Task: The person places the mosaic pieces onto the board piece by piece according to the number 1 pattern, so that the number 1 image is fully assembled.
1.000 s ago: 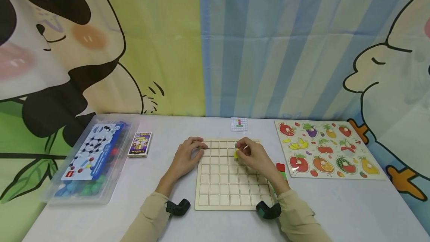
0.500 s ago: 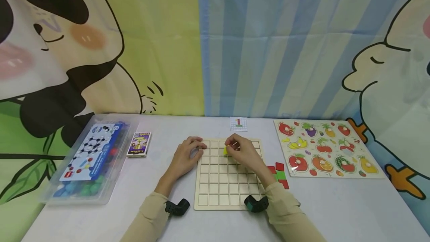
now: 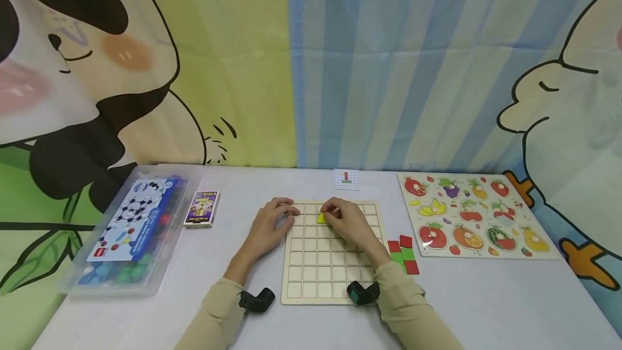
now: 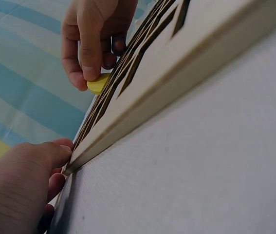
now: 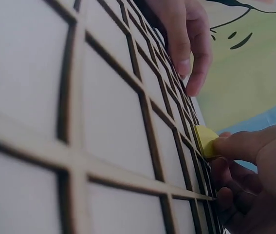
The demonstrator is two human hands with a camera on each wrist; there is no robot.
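Note:
A pale wooden grid board lies flat on the table in the head view. My left hand holds its upper left corner; in the left wrist view that hand's thumb lies against the board's edge. A yellow tile is pinched between thumb and forefinger of my right hand, over the second row of cells. The right wrist view shows the same yellow tile tilted, its lower edge at the grid. Whether it sits inside a cell cannot be told.
Several red and green tiles lie right of the board. A small pattern card is behind it. A fruit puzzle lies at right. At left are a small card box and a clear plastic case.
My right hand has moved left across the board with the yellow tile, then lowered slightly. The red and green tiles have come into fuller view. My left hand stays at the corner.

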